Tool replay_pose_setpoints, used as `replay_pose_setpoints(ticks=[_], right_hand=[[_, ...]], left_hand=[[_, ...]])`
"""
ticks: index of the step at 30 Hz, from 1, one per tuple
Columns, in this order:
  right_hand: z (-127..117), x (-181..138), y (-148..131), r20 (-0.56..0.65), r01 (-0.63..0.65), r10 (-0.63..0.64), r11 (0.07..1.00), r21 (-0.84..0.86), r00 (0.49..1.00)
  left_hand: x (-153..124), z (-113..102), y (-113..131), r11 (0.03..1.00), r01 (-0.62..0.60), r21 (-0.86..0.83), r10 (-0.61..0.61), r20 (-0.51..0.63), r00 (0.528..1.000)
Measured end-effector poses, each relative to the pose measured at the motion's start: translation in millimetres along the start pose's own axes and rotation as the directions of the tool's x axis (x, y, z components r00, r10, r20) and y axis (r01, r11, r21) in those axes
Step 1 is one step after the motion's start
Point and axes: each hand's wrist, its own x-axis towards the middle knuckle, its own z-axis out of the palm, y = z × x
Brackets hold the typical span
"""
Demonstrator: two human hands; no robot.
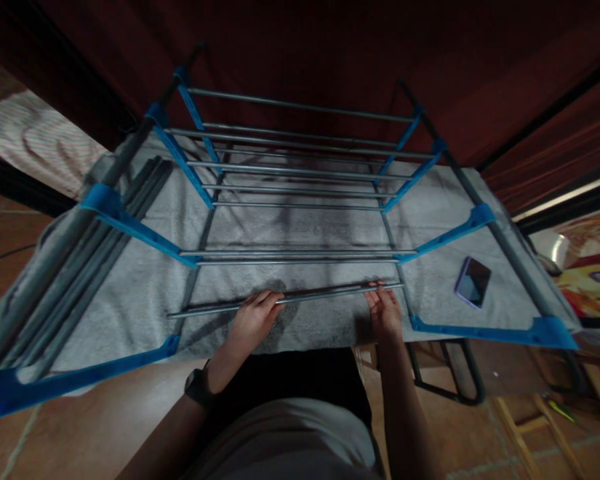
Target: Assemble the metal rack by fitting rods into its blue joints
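Note:
A thin grey metal rod (325,293) lies crosswise near the front of a rack frame, slightly tilted, its right end higher in view. My left hand (256,315) is closed around it left of the middle. Near its right end, my right hand (384,310) has its fingers closed on the same rod, thumb and fingertips around it. Blue plastic brackets (445,238) join grey tubes, with several rods spanning between them. At the front, a blue right bracket (480,333) and a blue left bracket (95,370) stand on either side of my hands.
A grey cloth (300,230) covers the surface under the rack. Several loose grey tubes (100,257) lie together at the left. A phone (473,283) rests on the cloth at the right. A wooden stool-like frame (530,423) is on the tiled floor, lower right.

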Motion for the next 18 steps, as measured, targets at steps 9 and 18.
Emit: replay_pose_setpoints(ticks=[9, 18], right_hand=[[5, -3, -2, 0.004, -0.017, 0.017, 0.999, 0.028, 1.000], [24, -21, 1, 0.072, -0.122, 0.125, 0.992, -0.045, 0.990]], left_hand=[[-2, 0, -5, 0.881, -0.241, 0.408, 0.218, 0.103, 0.970], [-1, -2, -3, 0.857, -0.253, 0.449, 0.208, 0.148, 0.967]])
